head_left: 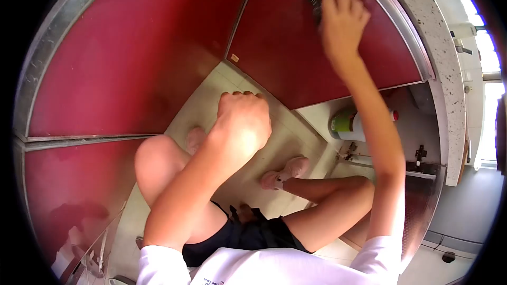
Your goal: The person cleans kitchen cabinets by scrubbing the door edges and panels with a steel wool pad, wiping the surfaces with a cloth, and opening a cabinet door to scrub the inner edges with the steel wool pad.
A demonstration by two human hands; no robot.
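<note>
At the upper right, my right hand (342,24) presses a dark, glinting scouring pad (315,4) against a red cabinet door (285,47). Its fingers curl over the pad and hide part of it. My left hand (244,119) is closed in a fist in front of my body, above the floor, its knuckles pointing away from me. The inside of that fist is hidden, so I cannot tell whether anything is in it. It appears apart from the doors.
Large red panels (132,47) stand to the left. At the right, an open cabinet (417,116) holds a green and white container (346,124) beneath a speckled countertop (428,26). A metal hinge (420,154) shows there. My legs are bent above the tiled floor (211,87).
</note>
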